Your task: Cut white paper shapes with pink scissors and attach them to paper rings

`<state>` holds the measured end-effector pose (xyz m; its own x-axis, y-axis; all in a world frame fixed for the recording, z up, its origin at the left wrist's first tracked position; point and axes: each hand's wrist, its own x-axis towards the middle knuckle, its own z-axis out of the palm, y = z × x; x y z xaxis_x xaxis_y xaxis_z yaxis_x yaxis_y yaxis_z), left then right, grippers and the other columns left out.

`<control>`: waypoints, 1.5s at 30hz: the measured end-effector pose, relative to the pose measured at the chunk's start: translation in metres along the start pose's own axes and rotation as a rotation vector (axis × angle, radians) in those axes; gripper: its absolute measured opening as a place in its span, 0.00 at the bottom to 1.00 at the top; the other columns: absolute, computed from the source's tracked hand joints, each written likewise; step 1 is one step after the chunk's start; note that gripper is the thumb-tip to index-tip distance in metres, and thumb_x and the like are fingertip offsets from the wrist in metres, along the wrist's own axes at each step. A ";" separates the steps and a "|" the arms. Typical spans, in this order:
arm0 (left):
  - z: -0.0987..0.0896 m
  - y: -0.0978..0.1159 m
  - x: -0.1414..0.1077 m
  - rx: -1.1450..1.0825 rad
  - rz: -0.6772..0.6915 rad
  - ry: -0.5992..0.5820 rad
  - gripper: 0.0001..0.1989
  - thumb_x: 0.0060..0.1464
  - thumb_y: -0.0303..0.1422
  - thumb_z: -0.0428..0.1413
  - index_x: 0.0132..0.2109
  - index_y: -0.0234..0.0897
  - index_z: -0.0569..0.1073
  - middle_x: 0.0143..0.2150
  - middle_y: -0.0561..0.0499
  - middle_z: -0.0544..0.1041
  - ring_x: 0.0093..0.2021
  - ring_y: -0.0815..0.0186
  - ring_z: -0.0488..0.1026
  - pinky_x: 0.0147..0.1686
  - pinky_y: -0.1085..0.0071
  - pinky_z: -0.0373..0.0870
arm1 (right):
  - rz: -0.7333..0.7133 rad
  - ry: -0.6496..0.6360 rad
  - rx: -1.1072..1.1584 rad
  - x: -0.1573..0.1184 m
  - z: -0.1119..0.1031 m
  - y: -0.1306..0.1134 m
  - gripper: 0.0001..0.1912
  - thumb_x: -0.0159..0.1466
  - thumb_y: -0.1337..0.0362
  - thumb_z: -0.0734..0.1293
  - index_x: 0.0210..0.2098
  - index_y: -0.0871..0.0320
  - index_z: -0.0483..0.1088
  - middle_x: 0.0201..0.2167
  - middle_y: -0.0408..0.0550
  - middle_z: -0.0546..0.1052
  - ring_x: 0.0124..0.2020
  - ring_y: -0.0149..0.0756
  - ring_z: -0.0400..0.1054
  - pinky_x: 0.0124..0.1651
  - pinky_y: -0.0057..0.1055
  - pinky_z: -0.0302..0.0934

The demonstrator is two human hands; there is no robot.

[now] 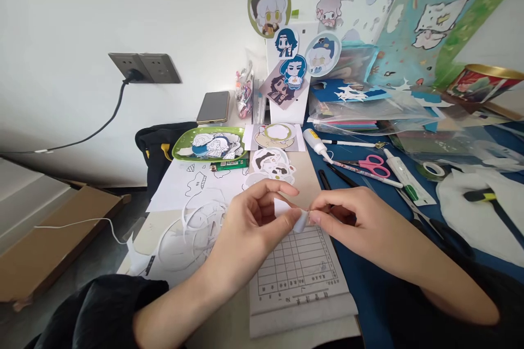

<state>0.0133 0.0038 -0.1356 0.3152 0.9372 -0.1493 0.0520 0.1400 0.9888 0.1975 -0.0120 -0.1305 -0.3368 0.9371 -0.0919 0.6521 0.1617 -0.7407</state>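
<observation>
Between my two hands is a small curled piece of white paper [300, 222]. My left hand [262, 218] pinches it between thumb and fingers. The fingertips of my right hand [344, 215] are pressed together at the paper's right end; what exactly they grip is too small to make out. Below both hands lies a pad of printed forms [298, 267] with a ruled table. Just beyond them rest several white paper cutouts [273, 166] with drawn figures. Loose strips of cut white paper [192, 234] lie left of my left hand.
A green tray [178, 147] holds more cutouts. Rightward lie a glue bottle [315, 144], pink scissors [372, 164], black scissors [426, 223], a glue tube [409, 177] and a tape roll [433, 170]. A phone [213, 107] and a white board with stickers [286, 112] stand behind.
</observation>
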 end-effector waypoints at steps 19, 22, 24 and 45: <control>-0.011 0.001 0.007 -0.332 -0.012 -0.199 0.16 0.58 0.40 0.50 0.33 0.33 0.75 0.33 0.46 0.77 0.36 0.64 0.73 0.41 0.69 0.69 | -0.579 0.613 -0.354 -0.021 0.013 0.000 0.07 0.64 0.72 0.60 0.34 0.59 0.70 0.25 0.45 0.73 0.23 0.30 0.65 0.27 0.28 0.57; -0.014 0.003 0.006 -0.313 -0.250 -0.503 0.18 0.55 0.42 0.53 0.29 0.31 0.77 0.28 0.46 0.76 0.28 0.67 0.71 0.32 0.72 0.67 | -0.737 0.717 -0.584 -0.031 0.016 0.001 0.08 0.63 0.74 0.61 0.36 0.59 0.71 0.26 0.47 0.75 0.25 0.33 0.69 0.28 0.30 0.60; -0.013 0.005 0.001 -0.320 -0.323 -0.636 0.17 0.51 0.43 0.56 0.29 0.32 0.78 0.28 0.45 0.78 0.27 0.66 0.71 0.30 0.71 0.67 | -0.778 0.723 -0.679 -0.036 0.018 0.001 0.09 0.62 0.75 0.62 0.37 0.58 0.71 0.27 0.47 0.76 0.24 0.33 0.69 0.27 0.31 0.60; -0.003 0.000 -0.012 -0.469 -0.138 -0.472 0.07 0.46 0.32 0.65 0.27 0.33 0.79 0.26 0.51 0.75 0.27 0.72 0.69 0.30 0.77 0.68 | 0.193 0.822 -0.293 -0.067 0.028 0.026 0.16 0.67 0.62 0.56 0.48 0.60 0.69 0.44 0.58 0.74 0.38 0.43 0.72 0.37 0.38 0.69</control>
<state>0.0065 -0.0064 -0.1336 0.7209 0.6755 -0.1550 -0.2610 0.4718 0.8422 0.2183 -0.0796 -0.1621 0.3167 0.8635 0.3925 0.8326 -0.0548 -0.5512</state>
